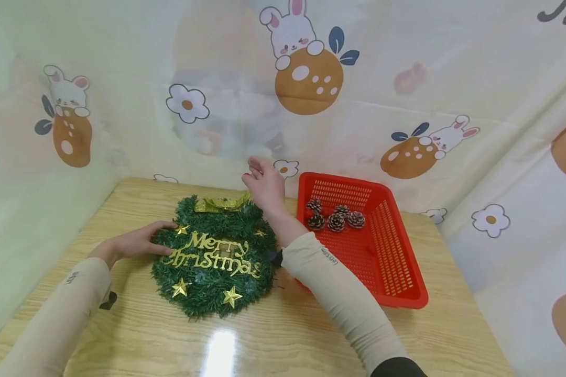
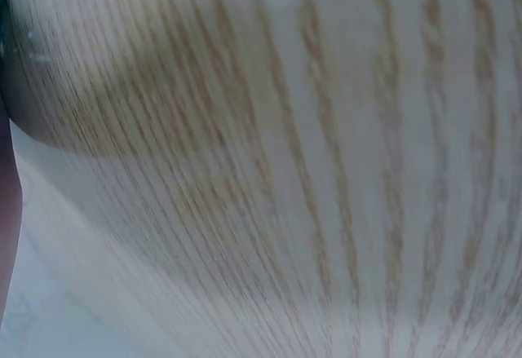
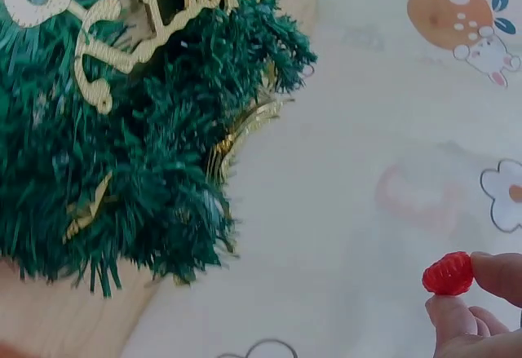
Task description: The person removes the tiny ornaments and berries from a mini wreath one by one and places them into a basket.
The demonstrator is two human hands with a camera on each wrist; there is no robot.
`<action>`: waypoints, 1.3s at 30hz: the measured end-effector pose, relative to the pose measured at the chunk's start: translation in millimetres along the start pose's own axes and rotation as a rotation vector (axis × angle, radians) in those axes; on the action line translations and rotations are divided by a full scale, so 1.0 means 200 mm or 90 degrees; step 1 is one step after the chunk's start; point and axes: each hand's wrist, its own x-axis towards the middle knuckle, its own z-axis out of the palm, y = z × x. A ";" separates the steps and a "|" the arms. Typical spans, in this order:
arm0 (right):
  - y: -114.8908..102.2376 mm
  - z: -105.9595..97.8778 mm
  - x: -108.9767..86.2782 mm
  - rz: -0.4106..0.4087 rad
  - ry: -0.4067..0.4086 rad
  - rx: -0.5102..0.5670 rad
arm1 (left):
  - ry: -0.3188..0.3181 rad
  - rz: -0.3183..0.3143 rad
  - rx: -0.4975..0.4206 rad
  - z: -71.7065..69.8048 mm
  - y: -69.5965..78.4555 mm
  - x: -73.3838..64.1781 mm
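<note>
A green tinsel wreath point(image 1: 214, 256) with gold "Merry Christmas" lettering, gold stars and a gold bow lies flat on the wooden table point(image 1: 137, 324). My left hand point(image 1: 143, 242) rests with straight fingers on the wreath's left edge. My right hand point(image 1: 264, 183) hovers above the wreath's top right, beside the gold bow point(image 1: 220, 203). In the right wrist view its fingertips point(image 3: 457, 313) pinch a small red berry point(image 3: 448, 274), with the wreath point(image 3: 114, 154) off to the left. The left wrist view shows only blurred table grain point(image 2: 285, 170).
A red plastic basket point(image 1: 396, 262) stands on the table right of the wreath, holding several pine cones point(image 1: 336, 217) at its far end. A cartoon-printed curtain point(image 1: 311, 78) closes in the table's back and sides.
</note>
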 end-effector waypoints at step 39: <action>0.30 -0.53 0.10 0.136 0.132 -0.033 | -0.002 0.000 0.006 0.00 0.02 -0.02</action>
